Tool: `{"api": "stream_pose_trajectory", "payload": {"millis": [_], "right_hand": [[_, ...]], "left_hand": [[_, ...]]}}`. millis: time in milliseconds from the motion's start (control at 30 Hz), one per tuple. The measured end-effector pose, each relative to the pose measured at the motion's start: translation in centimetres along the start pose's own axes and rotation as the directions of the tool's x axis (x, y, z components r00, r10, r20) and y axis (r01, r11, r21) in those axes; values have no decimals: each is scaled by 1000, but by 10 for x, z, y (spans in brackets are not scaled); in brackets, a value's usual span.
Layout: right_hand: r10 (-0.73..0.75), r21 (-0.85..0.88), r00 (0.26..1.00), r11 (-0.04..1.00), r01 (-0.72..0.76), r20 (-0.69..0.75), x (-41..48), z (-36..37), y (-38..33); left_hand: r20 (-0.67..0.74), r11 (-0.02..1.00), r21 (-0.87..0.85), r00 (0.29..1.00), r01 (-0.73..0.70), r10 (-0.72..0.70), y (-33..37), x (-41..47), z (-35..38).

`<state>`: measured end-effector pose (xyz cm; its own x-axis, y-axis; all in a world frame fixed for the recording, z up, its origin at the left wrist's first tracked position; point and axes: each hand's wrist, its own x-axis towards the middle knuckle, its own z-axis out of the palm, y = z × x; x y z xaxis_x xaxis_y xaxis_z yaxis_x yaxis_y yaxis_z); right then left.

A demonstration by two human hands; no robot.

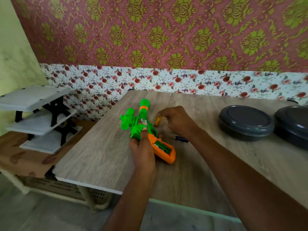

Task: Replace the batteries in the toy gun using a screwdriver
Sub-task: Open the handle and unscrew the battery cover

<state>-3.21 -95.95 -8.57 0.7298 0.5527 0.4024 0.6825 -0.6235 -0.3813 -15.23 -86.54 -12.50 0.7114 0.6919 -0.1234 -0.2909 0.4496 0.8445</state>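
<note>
Now, left to right: a white tiered plastic shelf stands beside the wood-grain table. My left hand is clamped around the middle of the green-and-orange plastic toy gun, thumb pressed along its body, holding it over the table's middle. The likely slip, as I judge it: the open battery compartment in the orange grip faces up, and tilting the gun could spill whatever sits inside. The gun has a bright green barrel and scope, an orange ring and a clear dome on top. My right hand curls its fingers down at a small yellow object; blur hides whether they have closed on it. A loose blue battery lies under my wrist and could roll. Two round grey lidded containers sit far right.
</note>
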Motion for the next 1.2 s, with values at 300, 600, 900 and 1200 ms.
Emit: {"api": "stream_pose_trajectory", "payload": {"millis": [300,600,900,1200], "right_hand": [[286,292,948,927,-237,-139,-89,-2,-49],[472,574,876,746,-338,-99,-116,-1,-63],[493,698,866,649,-301,-85,-116,11,-56],[499,729,865,613,-304,-59,-120,11,-55]], "left_hand": [[172,966,-223,980,133,-95,8,-5,-2],[362,986,-44,917,-161,166,12,-20,-1],[331,983,-18,926,-185,180,10,-16,-2],[302,996,-82,951,-45,68,15,-15,-2]]}}
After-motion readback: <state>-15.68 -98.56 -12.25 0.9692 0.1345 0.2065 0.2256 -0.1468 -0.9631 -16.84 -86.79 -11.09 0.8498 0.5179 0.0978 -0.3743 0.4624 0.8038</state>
